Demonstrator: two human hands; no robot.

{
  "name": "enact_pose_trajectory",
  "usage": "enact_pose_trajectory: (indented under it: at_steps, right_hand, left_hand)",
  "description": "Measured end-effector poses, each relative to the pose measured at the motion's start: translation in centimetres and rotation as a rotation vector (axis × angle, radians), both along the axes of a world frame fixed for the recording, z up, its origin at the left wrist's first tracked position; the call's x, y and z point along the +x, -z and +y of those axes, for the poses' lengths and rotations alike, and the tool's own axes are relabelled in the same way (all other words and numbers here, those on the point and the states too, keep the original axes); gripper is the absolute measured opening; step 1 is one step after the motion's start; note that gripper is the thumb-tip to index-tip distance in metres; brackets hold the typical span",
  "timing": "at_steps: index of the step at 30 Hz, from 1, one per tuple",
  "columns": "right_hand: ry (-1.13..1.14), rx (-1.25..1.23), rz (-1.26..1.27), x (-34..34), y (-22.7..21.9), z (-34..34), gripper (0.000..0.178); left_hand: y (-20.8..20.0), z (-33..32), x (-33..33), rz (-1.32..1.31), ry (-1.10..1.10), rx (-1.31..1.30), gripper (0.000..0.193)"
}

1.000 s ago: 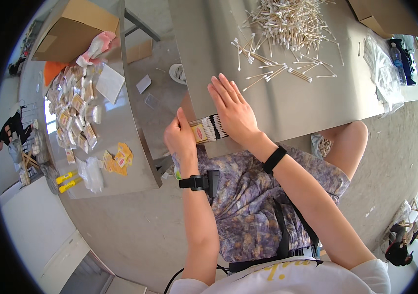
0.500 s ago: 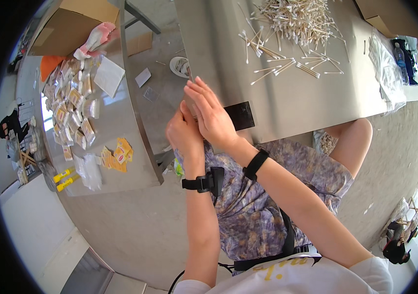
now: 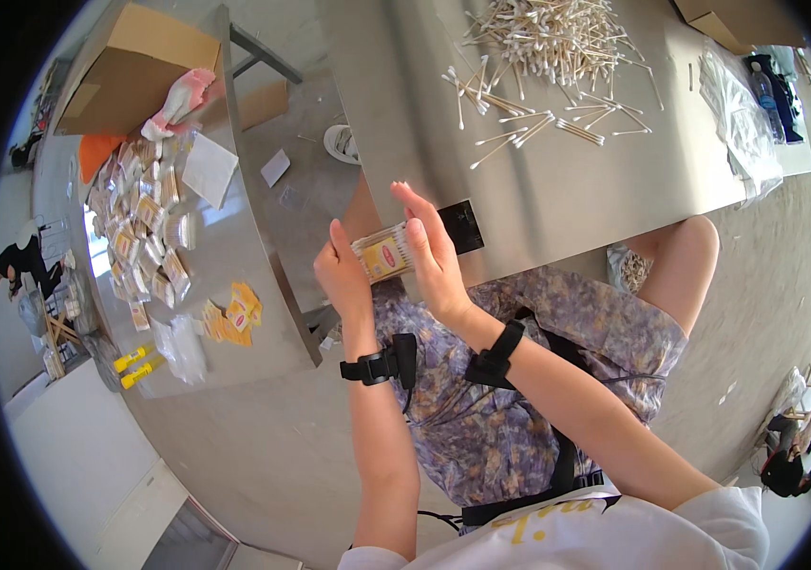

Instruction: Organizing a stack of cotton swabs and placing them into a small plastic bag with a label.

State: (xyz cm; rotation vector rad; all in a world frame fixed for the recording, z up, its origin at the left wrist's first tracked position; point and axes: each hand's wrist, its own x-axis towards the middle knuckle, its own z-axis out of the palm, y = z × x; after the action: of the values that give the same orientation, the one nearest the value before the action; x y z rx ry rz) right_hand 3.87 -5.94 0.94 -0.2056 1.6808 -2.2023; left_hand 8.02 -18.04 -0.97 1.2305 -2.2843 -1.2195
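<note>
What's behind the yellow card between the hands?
White-tipped swabs show above the card's upper edge. Whatever lies directly behind the card itself is covered, so I can't tell how far the swabs extend there.

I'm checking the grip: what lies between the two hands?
In the head view, a yellow-and-white cotton swab pack lies between the left hand and the right hand.
</note>
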Motion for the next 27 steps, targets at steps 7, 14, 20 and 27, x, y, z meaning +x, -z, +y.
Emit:
enact_pose_trajectory:
  at_steps: [7,14,20,27]
  right_hand:
    - [-0.076,0.562,0.659,-6.1,-0.4,5.3,0.057]
    - [-0.216,1.138,1.021,-13.4,0.4,16.3,0.055]
    - [-0.333,1.155,1.090,-11.7,0.1,18.5,0.052]
    - [-0.141,0.959,1.100,-12.6,0.1,20.5,0.036]
  left_hand:
    - [-0.9,-1.0,0.6,0.016,-0.006,-0.046,0.051]
    - [-7.7,5.0,-5.1,0.044,0.490,-0.199,0.018]
    - [-5.8,9.7,-10.5,0.110,0.794,-0.434,0.016]
    - [-4.7,10.1,-10.7,-0.093,0.759,-0.430,0.010]
